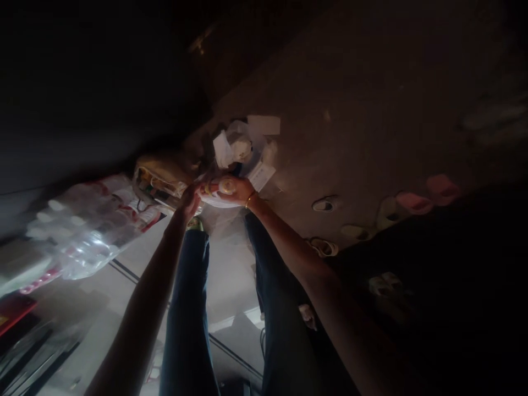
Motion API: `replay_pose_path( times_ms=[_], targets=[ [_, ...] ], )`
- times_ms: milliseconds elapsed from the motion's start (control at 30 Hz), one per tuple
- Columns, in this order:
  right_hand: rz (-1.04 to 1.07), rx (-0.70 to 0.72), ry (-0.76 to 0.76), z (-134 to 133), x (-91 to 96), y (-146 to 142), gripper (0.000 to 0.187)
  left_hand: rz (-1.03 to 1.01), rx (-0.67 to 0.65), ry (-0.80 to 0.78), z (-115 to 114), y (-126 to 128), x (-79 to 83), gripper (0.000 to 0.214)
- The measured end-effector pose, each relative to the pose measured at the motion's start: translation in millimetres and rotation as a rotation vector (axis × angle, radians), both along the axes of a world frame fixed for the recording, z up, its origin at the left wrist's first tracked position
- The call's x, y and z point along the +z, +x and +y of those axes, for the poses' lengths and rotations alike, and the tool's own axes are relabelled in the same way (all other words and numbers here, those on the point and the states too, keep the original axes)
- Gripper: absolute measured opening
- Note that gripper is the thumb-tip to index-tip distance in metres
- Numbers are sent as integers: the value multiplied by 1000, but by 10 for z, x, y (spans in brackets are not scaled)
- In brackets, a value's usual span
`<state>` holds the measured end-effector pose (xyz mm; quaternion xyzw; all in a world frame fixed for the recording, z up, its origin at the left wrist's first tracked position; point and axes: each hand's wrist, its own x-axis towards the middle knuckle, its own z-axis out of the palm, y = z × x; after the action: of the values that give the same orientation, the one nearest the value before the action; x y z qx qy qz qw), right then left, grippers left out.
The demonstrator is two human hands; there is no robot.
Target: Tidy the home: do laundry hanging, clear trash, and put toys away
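Observation:
Between my two hands, in the dim middle of the head view, is a small red-and-white item (pixel 211 188) with a pale round part at its right end. Its kind is too blurred to tell. My left hand (pixel 191 201) closes on its left side, fingers partly in shadow. From the right, my right hand (pixel 241 191), with a thin bracelet at the wrist, wraps round the pale end. Just beyond lies a white plastic bag (pixel 256 147) holding a pale round thing and white boxes or papers. An open tan bag (pixel 163 168) with mixed contents sits beside my left hand.
Clear plastic packs of bottles (pixel 91 236) lie at the left. Pink slippers (pixel 414 203), a dark shoe with a pale rim (pixel 325 204) and other footwear are scattered to the right. My legs stand below my hands. Deep shadow covers the top and right.

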<state>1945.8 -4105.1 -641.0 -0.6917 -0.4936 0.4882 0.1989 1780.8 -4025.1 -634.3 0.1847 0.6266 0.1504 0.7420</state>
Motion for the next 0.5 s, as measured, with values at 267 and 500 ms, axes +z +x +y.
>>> replay_pose_path(
  times_ms=[267, 500],
  targets=[
    [25, -101, -25, -314, -27, -29, 38, -102, -1, 2, -247, 70, 123, 18],
    [52, -107, -157, 81, -269, 89, 38, -40, -118, 126, -455, 4, 160, 5]
  ],
)
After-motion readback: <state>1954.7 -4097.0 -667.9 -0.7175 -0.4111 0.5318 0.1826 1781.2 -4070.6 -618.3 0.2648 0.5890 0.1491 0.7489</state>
